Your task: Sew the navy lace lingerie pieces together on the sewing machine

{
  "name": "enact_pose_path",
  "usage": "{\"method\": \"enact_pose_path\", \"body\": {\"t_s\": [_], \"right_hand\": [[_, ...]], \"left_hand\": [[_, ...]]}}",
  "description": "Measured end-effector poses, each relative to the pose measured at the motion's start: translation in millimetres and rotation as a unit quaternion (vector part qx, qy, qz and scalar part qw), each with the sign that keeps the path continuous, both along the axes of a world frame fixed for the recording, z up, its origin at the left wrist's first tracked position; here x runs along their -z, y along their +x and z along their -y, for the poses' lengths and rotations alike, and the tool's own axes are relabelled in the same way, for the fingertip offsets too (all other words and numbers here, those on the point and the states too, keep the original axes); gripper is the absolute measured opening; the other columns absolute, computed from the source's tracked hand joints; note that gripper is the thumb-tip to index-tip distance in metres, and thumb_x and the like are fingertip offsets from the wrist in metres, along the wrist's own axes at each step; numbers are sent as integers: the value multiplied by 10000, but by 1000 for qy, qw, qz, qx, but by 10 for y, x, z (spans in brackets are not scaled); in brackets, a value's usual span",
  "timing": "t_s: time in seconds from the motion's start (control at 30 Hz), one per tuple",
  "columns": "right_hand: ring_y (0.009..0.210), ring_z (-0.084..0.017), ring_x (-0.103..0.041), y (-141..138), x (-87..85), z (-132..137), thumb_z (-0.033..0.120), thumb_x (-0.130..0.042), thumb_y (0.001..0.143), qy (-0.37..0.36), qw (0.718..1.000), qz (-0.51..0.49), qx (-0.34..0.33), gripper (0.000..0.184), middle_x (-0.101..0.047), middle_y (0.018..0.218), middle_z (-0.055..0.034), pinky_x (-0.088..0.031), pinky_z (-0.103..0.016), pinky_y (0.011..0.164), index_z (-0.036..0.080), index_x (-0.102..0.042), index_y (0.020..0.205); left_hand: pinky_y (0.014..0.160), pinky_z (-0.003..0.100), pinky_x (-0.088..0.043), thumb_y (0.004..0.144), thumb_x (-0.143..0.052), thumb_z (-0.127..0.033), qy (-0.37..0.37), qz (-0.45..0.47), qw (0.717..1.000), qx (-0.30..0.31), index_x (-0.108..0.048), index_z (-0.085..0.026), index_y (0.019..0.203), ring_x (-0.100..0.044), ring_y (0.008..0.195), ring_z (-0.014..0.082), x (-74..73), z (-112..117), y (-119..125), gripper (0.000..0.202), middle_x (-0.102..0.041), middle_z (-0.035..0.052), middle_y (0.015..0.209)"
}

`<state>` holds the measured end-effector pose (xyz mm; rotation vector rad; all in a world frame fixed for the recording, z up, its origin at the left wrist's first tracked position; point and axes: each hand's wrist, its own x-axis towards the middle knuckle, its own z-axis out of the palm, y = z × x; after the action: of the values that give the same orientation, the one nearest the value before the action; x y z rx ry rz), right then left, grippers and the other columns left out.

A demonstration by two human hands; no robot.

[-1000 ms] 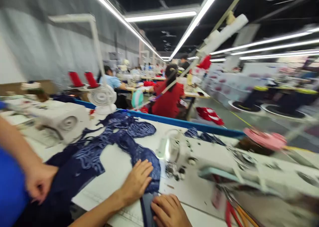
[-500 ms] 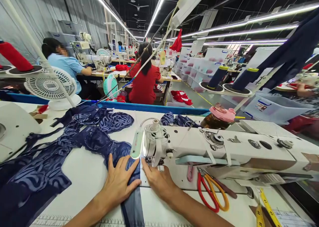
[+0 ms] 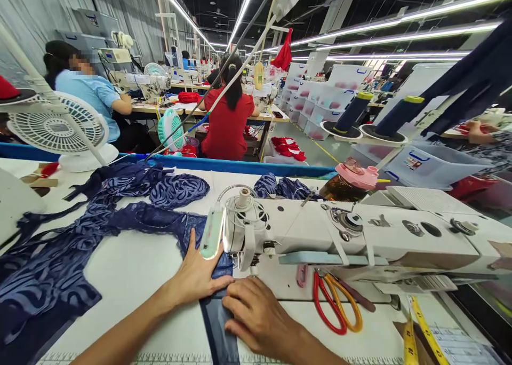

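Note:
A navy mesh garment (image 3: 222,322) runs under the head of a white sewing machine (image 3: 304,221) and down toward me. My left hand (image 3: 200,273) lies on it left of the needle area, fingers spread, the fingertips partly hidden behind a small pale-green lamp (image 3: 212,236). Just below the machine foot, my right hand (image 3: 262,311) has curled fingers and thumb closed at the garment's right edge. The thumbs and fingers of both hands come close together there. Patterned navy fabric (image 3: 52,269) of the same colour spreads over the table to the left.
Red-and-orange-handled scissors (image 3: 336,303) lie right of my right hand, near a yellow tape measure (image 3: 426,327). A ruler strip (image 3: 172,358) edges the table front. Behind stand a pink-lidded jar (image 3: 354,178), a white fan (image 3: 60,127) and two co-workers at machines.
My right hand has drawn back from beside the needle toward me, its fingers now curled on the fabric. My left hand has shifted slightly right, and the garment's bunched part lies flatter.

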<state>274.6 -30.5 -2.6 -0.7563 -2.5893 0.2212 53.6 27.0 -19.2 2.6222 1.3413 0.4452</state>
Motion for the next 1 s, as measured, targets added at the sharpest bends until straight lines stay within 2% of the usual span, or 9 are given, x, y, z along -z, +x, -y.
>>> {"method": "enact_pose_path", "body": {"t_s": [0.13, 0.2, 0.3, 0.4, 0.5, 0.63, 0.7, 0.87, 1.0], "right_hand": [[997, -207, -546, -46, 41, 36, 354, -577, 946, -16, 999, -3, -40, 250, -619, 1034, -84, -427, -362, 945, 148, -567, 1087], [936, -203, -544, -65, 95, 53, 333, -582, 932, -5, 998, -15, -56, 242, -614, 1003, -86, -443, -357, 895, 135, -569, 1071], [862, -202, -530, -107, 234, 54, 396, -565, 933, 46, 996, -34, -70, 290, -601, 946, -88, -445, -354, 802, 122, -570, 1026], [739, -156, -499, -163, 384, 22, 289, -473, 992, 104, 990, -80, -54, 177, -585, 831, -34, -406, -302, 696, 153, -561, 921], [697, -134, -486, -188, 453, 1, 193, -367, 1026, 112, 987, -106, -39, 230, -577, 798, -13, -387, -280, 678, 158, -558, 904], [803, -183, -522, -147, 407, 14, 498, -233, 1041, 70, 991, -83, -80, 506, -592, 903, -80, -429, -332, 751, 123, -573, 1033], [819, -186, -527, -132, 371, 20, 544, -200, 1029, 50, 992, -83, -81, 562, -591, 908, -88, -439, -332, 758, 123, -573, 1041], [772, -178, -541, -160, 341, 29, 517, -213, 1037, 65, 991, -98, -69, 541, -603, 867, -83, -452, -324, 720, 124, -584, 1011], [725, -137, -589, -148, 396, 13, 350, -326, 1055, 24, 994, -104, -33, 339, -642, 802, -27, -477, -260, 703, 183, -595, 932]], "left_hand": [[1116, 538, -318, 890, -594, -522, 21, 20, 1000, 12, -523, -195, 1322, -461, 1238, 304, -59, 12, 7, 547, -525, 127, 1323], [1089, 512, -348, 925, -566, -435, 63, 25, 998, 5, -538, -187, 1285, -495, 1176, 284, -82, 113, 21, 438, -556, 120, 1252], [1042, 474, -369, 964, -458, -206, 158, 19, 987, 14, -594, -166, 1147, -546, 940, 225, -52, 310, 76, 232, -600, 75, 992], [998, 444, -366, 940, -392, -74, 243, 19, 969, 30, -611, -114, 1067, -500, 778, 192, 46, 419, 131, 257, -553, 42, 815], [1002, 439, -348, 938, -394, -69, 244, 17, 969, 25, -599, -103, 1110, -497, 809, 194, 123, 413, 141, 271, -563, 46, 855], [1051, 488, -294, 966, -386, -118, 206, -5, 978, 11, -584, -137, 1169, -504, 847, 198, 142, 396, 116, 284, -580, 39, 888], [1061, 512, -271, 976, -382, -137, 198, -6, 980, 1, -580, -152, 1188, -507, 860, 201, 143, 404, 107, 291, -588, 38, 901], [1065, 536, -251, 973, -388, -115, 195, 12, 981, 8, -559, -173, 1240, -505, 825, 180, 174, 433, 93, 321, -611, 31, 920], [1085, 568, -214, 960, -426, -142, 205, 44, 978, 8, -579, -179, 1190, -519, 861, 197, 178, 398, 71, 279, -627, 35, 942]]}}
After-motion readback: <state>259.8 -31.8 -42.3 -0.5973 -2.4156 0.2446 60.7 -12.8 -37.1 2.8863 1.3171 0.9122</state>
